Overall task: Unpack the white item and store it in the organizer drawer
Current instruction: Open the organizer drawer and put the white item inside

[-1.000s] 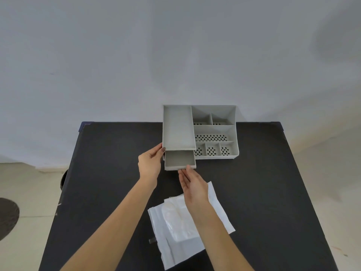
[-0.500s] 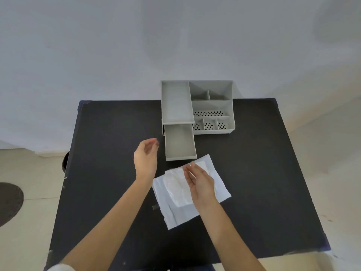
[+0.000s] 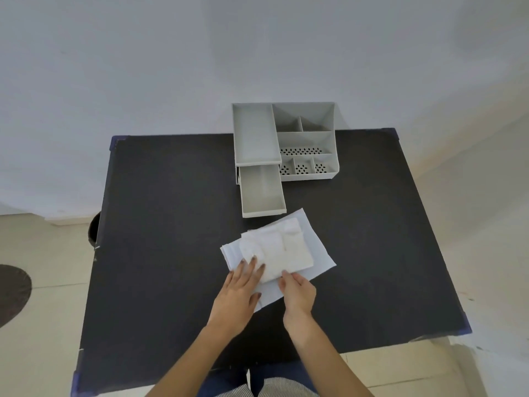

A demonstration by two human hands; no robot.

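A white item in a clear plastic wrapper lies on a flat white package sheet in the middle of the black table. My left hand rests flat on the near left part of the wrapper, fingers spread. My right hand pinches the wrapper's near edge. Behind them stands the grey organizer, and its drawer is pulled out towards me with nothing inside.
The black table has blue-taped corners and stands against a pale wall. A dark round thing sits on the floor by the table's left edge, and a dark mat lies further left.
Both hands left the drawer, which now stands pulled out, and came back to the wrapped white item. The view has shifted so that more of the table's near edge shows.
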